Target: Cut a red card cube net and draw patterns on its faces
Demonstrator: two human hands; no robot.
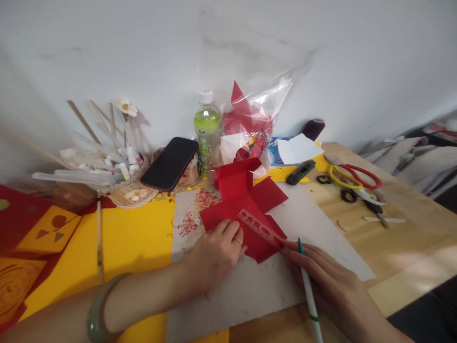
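Observation:
A cross-shaped piece of red paper [233,200] with folded-up flaps lies on a grey board [321,221]. Across its right part slants a clear stencil ruler [257,225] with cut-out shapes. My left hand [223,250], with curled fingers, grips the near left edge of the red paper. The fingertips of my right hand [321,274] meet the ruler's lower right end and the paper's corner. Tucked between the fingers of that hand is a white pen with a green tip [307,288], its tip pointing up and away from the paper.
Red and yellow scraps [191,221] litter the board's left side. Behind stand a drink bottle [207,128], a phone [170,164] and a plastic bag with red paper [250,116]. Scissors [355,178] and a dark cutter [301,172] lie at right. Yellow sheets [137,238] cover the left.

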